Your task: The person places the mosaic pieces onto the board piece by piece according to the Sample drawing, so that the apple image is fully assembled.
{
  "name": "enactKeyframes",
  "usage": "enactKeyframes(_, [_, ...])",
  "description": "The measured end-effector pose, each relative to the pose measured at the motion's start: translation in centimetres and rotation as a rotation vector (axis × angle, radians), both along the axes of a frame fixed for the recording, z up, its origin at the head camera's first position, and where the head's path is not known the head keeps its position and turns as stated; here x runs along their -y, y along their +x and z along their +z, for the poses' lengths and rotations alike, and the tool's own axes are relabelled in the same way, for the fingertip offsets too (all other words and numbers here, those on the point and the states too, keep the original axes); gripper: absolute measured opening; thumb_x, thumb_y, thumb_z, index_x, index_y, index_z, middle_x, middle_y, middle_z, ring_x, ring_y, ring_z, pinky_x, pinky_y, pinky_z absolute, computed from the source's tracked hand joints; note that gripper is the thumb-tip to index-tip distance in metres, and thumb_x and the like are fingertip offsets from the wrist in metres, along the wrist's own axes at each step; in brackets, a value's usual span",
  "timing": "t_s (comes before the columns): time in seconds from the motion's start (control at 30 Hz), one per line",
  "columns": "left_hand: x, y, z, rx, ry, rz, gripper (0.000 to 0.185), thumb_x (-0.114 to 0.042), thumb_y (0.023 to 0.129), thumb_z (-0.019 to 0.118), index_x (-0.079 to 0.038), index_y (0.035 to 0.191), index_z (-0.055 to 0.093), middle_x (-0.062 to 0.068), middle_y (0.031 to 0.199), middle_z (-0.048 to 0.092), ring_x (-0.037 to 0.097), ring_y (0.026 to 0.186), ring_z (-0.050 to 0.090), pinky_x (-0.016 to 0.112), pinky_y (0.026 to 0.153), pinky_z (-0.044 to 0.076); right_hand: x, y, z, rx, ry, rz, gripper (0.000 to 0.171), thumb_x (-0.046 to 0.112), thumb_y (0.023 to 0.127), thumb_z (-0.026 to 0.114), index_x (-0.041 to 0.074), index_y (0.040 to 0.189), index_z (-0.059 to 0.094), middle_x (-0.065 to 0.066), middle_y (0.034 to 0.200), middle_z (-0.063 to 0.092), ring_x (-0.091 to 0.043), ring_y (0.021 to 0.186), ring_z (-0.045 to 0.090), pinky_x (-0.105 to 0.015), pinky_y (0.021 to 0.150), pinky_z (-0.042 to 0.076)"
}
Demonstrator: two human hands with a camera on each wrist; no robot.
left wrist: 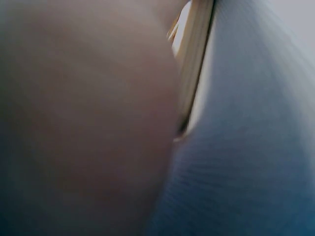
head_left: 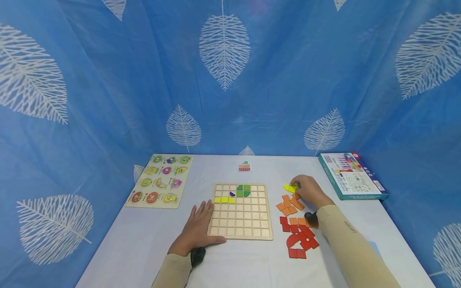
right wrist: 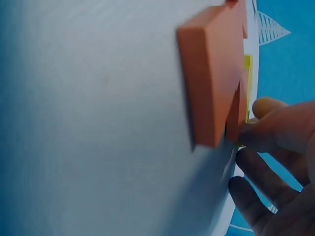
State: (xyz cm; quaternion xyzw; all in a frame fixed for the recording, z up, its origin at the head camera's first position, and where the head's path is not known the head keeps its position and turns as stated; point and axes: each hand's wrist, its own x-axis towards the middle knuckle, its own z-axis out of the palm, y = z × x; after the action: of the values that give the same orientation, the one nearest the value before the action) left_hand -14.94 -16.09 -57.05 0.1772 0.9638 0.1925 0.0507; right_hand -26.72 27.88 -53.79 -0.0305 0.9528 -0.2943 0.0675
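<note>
Head view: my grid board (head_left: 248,223), at twelve o'clock, held four green tiles (head_left: 246,187), one purple piece (head_left: 232,194) and three yellow tiles (head_left: 225,200); most cells were bare, so I judged much remained. Loose yellow (head_left: 286,187), orange (head_left: 287,211) and red tiles (head_left: 293,253) lay at its three o'clock. My left hand (head_left: 196,228) rested at its eight o'clock, thumb spread wide; my right hand (head_left: 310,191) bent over yellow, pinching or not, I couldn't tell.

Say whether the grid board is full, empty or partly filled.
Partly filled: green tiles and yellow tiles sit in upper rows of the grid board, whose lower squares show bare wood.
</note>
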Motion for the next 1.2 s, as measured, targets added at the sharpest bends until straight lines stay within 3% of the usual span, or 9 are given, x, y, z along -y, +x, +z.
enactKeyframes(0.2, [0.1,-0.1,-0.2,0.004,0.006,-0.009,0.136,-0.086,0.071,0.074,-0.001,0.166,0.025,0.014,0.172,0.021,0.034,0.158,0.013,0.055,0.126,0.004,0.4,-0.1,-0.1,-0.021,0.021,-0.002,0.032,-0.016,0.089,0.066,-0.003,0.117,0.076,-0.022,0.124,0.067,-0.042,0.12,0.058,-0.06,0.108,0.045])
enactKeyframes(0.7, [0.0,0.1,0.1,-0.011,0.002,-0.012,0.136,-0.086,0.071,0.074,0.0,0.165,0.027,0.015,0.172,0.023,0.035,0.158,0.014,0.057,0.125,0.005,0.1,-0.4,0.3,0.077,0.056,-0.005,0.037,-0.007,0.092,0.071,-0.005,0.129,0.07,-0.028,0.133,0.058,-0.046,0.125,0.052,-0.063,0.11,0.042])
enactKeyframes(0.93, [0.0,0.1,0.1,-0.009,-0.001,-0.009,0.136,-0.086,0.071,0.073,0.0,0.165,0.027,0.015,0.172,0.023,0.035,0.158,0.014,0.056,0.125,0.006,-0.3,-0.5,0.3,0.064,0.083,0.024,0.03,0.0,0.092,0.075,-0.004,0.122,0.073,-0.024,0.121,0.061,-0.041,0.113,0.056,-0.06,0.105,0.048])
enactKeyframes(1.2, [0.0,0.1,0.2,-0.011,-0.005,-0.008,0.135,-0.085,0.071,0.074,0.0,0.165,0.027,0.015,0.172,0.023,0.035,0.158,0.014,0.056,0.125,0.005,-0.9,-0.4,0.9,0.086,0.036,-0.004,0.022,0.004,0.092,0.077,0.001,0.114,0.073,-0.016,0.11,0.066,-0.035,0.104,0.058,-0.054,0.099,0.052])
